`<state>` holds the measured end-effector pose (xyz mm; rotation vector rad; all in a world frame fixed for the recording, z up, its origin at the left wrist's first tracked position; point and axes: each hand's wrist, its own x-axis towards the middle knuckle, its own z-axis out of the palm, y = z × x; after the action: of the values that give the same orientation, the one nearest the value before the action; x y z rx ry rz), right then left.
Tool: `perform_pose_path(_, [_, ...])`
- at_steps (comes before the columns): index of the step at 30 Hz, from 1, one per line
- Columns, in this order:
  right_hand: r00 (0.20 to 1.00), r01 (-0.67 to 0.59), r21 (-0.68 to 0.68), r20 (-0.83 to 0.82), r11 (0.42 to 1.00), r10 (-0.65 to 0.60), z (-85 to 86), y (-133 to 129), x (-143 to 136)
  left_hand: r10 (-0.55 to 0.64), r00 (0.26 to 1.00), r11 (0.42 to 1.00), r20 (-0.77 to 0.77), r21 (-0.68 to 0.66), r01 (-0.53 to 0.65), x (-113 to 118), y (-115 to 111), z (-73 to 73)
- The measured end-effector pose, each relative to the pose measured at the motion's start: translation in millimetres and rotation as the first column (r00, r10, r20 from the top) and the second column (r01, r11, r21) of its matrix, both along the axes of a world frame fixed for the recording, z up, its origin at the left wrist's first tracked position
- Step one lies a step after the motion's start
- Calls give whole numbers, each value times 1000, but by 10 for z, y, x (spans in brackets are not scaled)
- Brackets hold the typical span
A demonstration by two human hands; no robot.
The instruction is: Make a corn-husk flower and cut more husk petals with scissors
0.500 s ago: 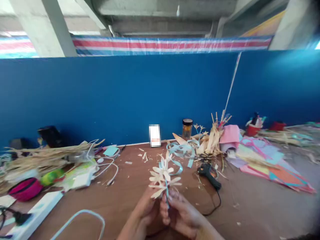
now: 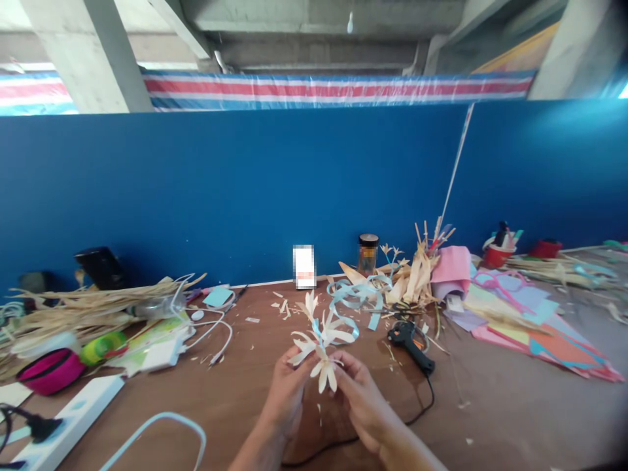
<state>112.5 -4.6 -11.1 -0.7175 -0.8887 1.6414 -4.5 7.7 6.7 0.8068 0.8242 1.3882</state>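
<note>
A spray of pale, straw-coloured flowers [image 2: 324, 369] with light blue ribbon on its stem is held up above the brown table. My left hand [image 2: 289, 386] grips it from the left, thumb and fingers closed by the lower petals. On the other side my right hand [image 2: 356, 386] pinches it beneath the lowest flower. Petals and fingers hide the stem where both hands meet it. Loose light blue ribbon [image 2: 356, 294] lies curled just behind the flowers.
A black glue gun [image 2: 411, 347] with its cord lies to the right. Behind are a lidded jar [image 2: 367, 254] and dried husks [image 2: 417, 278]. Coloured sheets [image 2: 544, 327] spread at the right. Cables, straw [image 2: 88, 307], a pink pouch [image 2: 50, 371] and a power strip [image 2: 73, 422] occupy the left.
The flowers have tipped and turned, with the lowest bloom now facing me. My right hand has moved up and turned over, and my left hand has risen a little.
</note>
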Motion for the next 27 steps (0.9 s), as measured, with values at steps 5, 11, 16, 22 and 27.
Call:
perform_pose_path(5, [995,-72,-18,-68,997,71,13,-27,26,-16,998,1000,-59,20,17,-64,20,34])
perform_pose_path(11, [998,-55,-80,0,995,55,14,-13,45,-68,971,993,-230,74,87,-94,-15,207])
perform_pose_path(16, [996,-21,-40,84,999,24,26,-12,68,-84,936,989,-343,84,120,-104,-38,310])
perform_pose_path(22, [994,-105,-44,-3,993,105,21,-31,74,-7,876,999,-483,25,22,-47,-67,290])
perform_pose_path(27, [985,-137,-112,-124,984,123,9,-15,72,91,801,983,-592,180,22,8,-146,284])
